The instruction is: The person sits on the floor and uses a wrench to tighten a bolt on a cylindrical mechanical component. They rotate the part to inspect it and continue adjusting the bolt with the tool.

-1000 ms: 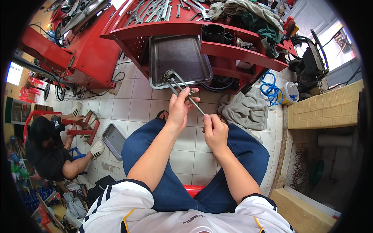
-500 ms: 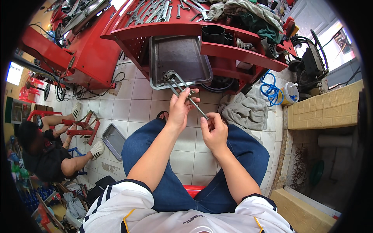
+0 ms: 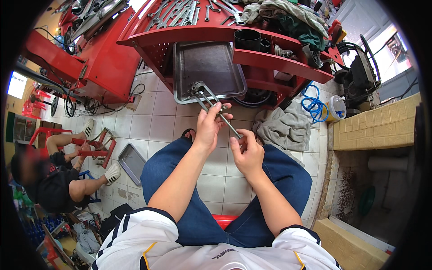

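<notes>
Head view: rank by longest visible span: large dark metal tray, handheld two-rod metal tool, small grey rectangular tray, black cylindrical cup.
1. Large dark metal tray
2. Handheld two-rod metal tool, partly covered by the left hand
3. Small grey rectangular tray
4. Black cylindrical cup

Apparent span only; true sizes unsure.

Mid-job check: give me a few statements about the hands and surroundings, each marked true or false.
1. The left hand grips the metal tool. True.
2. The wrenches lie in the large tray. False: they lie on top of the red cart.
3. The right hand is at the tool's near end. True.
4. The blue hose is left of the gray cloth. False: it is to the right.
5. A small tray lies to the person's left. True.
</notes>
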The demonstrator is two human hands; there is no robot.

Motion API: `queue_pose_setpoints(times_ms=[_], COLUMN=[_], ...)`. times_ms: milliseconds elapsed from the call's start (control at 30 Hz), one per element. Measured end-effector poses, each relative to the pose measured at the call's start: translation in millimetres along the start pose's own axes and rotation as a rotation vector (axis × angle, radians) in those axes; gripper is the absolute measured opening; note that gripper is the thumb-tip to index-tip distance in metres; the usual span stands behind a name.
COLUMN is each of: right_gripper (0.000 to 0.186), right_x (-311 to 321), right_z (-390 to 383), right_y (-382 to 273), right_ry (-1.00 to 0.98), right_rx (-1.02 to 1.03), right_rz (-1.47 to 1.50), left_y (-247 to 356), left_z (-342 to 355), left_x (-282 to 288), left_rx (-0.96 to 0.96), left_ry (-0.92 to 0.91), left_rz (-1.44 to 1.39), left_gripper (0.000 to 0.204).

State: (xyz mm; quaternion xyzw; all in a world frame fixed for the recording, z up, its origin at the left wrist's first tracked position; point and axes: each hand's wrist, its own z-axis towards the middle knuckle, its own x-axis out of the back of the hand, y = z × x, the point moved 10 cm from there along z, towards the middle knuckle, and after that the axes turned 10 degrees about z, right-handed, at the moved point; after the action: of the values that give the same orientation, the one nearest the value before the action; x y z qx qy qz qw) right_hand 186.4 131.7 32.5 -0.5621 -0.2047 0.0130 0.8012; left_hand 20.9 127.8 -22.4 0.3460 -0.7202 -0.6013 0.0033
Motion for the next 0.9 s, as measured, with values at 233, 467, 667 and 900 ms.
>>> queue_pose_setpoints(times_ms=[233,467,667,900], right_gripper=[0.021,0.030,0.038,0.033], right_x=[-6.7,6.0,-3.2,0.4], right_z=[-5.1,0.6,-6.6,-3.3], right_y=[13.8,-24.8,-45.8,3.5], right_ry=[-0.055,0.095,0.032,0.054], right_rx=[0.112,0.321,0.649,0.168], right_rz=[-0.135,-0.187,-0.293,-0.034], left_y=[-0.2,14.7,4.8,4.6], left_z=[-2.4,6.9,4.4,-0.7], left_x=[-2.4,10.2,8.7,-4.6], left_rx=[0.036,-0.050,-0.013,0.016], left_ry=[-0.010,0.027,0.037,-0.032], left_rz=[-0.010,0.054,0.103,-0.012], left_gripper=[0.027,0.027,0.030,0.033])
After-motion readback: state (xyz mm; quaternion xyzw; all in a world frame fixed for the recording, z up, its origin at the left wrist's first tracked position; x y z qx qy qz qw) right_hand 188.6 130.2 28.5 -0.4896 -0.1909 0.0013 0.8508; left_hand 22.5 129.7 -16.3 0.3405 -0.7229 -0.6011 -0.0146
